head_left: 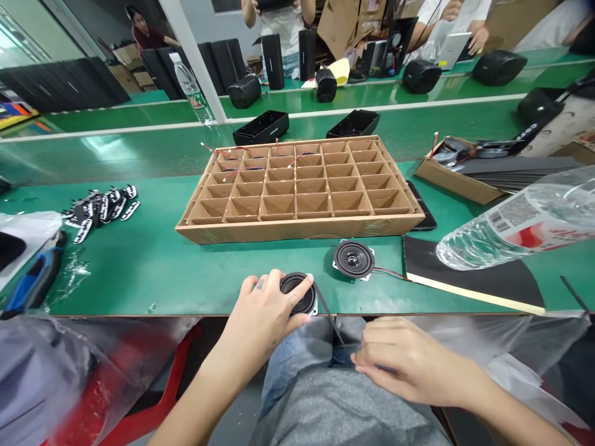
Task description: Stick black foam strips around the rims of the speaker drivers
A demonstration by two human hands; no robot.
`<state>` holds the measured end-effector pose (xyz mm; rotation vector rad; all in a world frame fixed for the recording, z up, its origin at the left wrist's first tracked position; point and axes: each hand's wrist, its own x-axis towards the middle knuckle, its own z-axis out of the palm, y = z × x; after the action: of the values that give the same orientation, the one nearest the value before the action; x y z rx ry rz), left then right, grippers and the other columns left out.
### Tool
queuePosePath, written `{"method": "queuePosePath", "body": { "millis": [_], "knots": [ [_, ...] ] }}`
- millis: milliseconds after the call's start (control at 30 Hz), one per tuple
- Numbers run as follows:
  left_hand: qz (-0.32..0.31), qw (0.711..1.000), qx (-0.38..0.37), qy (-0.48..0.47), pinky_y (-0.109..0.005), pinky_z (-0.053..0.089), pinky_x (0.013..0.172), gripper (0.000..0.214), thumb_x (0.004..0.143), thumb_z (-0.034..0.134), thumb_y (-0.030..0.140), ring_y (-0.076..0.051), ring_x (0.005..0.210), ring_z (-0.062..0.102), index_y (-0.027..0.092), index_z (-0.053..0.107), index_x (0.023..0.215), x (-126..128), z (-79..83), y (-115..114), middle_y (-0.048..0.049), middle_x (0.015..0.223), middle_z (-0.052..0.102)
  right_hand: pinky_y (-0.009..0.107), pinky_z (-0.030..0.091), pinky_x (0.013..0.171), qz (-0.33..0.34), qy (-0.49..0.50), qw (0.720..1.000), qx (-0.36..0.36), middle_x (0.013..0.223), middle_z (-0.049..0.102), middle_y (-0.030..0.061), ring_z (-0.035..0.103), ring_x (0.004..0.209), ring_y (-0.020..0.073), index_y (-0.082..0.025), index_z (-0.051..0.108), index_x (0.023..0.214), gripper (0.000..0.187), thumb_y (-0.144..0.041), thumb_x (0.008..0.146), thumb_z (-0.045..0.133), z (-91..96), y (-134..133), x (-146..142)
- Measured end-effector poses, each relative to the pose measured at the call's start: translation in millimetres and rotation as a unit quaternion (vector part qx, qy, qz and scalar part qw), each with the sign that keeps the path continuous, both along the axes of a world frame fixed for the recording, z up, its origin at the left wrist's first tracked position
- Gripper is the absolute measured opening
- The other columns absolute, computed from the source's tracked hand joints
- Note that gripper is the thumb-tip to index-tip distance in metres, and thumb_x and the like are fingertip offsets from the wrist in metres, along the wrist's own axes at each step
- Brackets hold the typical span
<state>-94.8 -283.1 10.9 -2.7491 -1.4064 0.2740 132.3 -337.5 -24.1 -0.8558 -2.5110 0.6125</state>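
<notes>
My left hand [264, 313] grips a small black speaker driver [301, 293] at the table's front edge, thumb and fingers closed round its frame. A dark wire [328, 317] runs from that driver down to my right hand [404, 362], which rests on my lap with its fingers pinched together at the wire's end. A second speaker driver [354, 259] with a red wire lies on the green table just to the right. Behind both stands a cardboard divider tray [302, 230]; a few far cells hold parts with red wires.
A tilted water bottle [520, 226] looms at right above a black sheet [469, 279]. Small black-and-white labels [100, 207] lie at left, a blue tool [35, 279] beyond. Black speaker housings [261, 127] and a parts box [458, 179] sit behind. Other people work across the far bench.
</notes>
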Motion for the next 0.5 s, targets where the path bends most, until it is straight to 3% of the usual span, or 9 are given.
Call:
{"method": "queuePosePath", "body": {
  "millis": [167, 267, 367, 433, 500],
  "knots": [
    [0.01, 0.998, 0.038, 0.039, -0.038, 0.038, 0.079, 0.052, 0.082, 0.046, 0.048, -0.021, 0.077, 0.058, 0.035, 0.033, 0.131, 8.0, -2.4, -8.6, -0.0095, 0.098, 0.053, 0.025, 0.029, 0.055, 0.022, -0.022, 0.999, 0.033, 0.058, 0.049, -0.0007, 0.039, 0.056, 0.0115, -0.016, 0.059, 0.072, 0.026, -0.018, 0.088, 0.039, 3.7, 6.7, -12.1],
    [0.047, 0.994, 0.074, 0.067, -0.038, 0.039, 0.074, 0.056, 0.084, 0.042, 0.051, -0.02, 0.066, 0.058, 0.028, 0.032, 0.134, 19.5, -4.8, -10.8, -0.0096, 0.089, 0.055, 0.025, 0.028, 0.054, 0.022, -0.037, 0.998, 0.049, 0.059, 0.05, -0.0002, 0.042, 0.056, 0.0116, -0.016, 0.06, 0.075, 0.025, -0.018, 0.089, 0.039, 8.8, 18.4, -9.7],
    [0.078, 0.991, 0.083, 0.07, -0.044, 0.038, 0.08, 0.076, 0.076, 0.038, 0.066, -0.024, 0.067, 0.059, 0.017, 0.034, 0.134, 24.5, -2.2, -3.0, -0.0094, 0.076, 0.057, 0.024, 0.031, 0.055, -0.005, -0.044, 0.998, 0.052, 0.061, 0.052, 0.0002, 0.045, 0.056, 0.0109, -0.016, 0.06, 0.076, 0.024, -0.02, 0.089, 0.04, 15.6, 34.5, -1.3],
    [0.07, 0.994, 0.075, 0.046, -0.054, 0.028, 0.092, 0.091, 0.067, 0.037, 0.075, -0.029, 0.077, 0.059, 0.013, 0.035, 0.133, 17.4, 2.0, 9.7, -0.0134, 0.084, 0.06, 0.023, 0.034, 0.056, -0.037, -0.043, 0.998, 0.036, 0.065, 0.055, 0.0007, 0.049, 0.059, 0.0107, -0.016, 0.06, 0.079, 0.02, -0.021, 0.088, 0.043, 20.3, 44.3, 5.8],
    [0.027, 0.999, 0.044, 0.001, -0.06, 0.016, 0.099, 0.093, 0.064, 0.043, 0.074, -0.033, 0.096, 0.055, 0.013, 0.033, 0.134, 2.7, 6.1, 26.4, -0.0194, 0.112, 0.055, 0.022, 0.036, 0.057, -0.069, -0.04, 0.997, 0.017, 0.069, 0.058, 0.0014, 0.052, 0.062, 0.0111, -0.017, 0.06, 0.082, 0.017, -0.021, 0.087, 0.045, 24.4, 51.2, 12.7]
  ]
}}
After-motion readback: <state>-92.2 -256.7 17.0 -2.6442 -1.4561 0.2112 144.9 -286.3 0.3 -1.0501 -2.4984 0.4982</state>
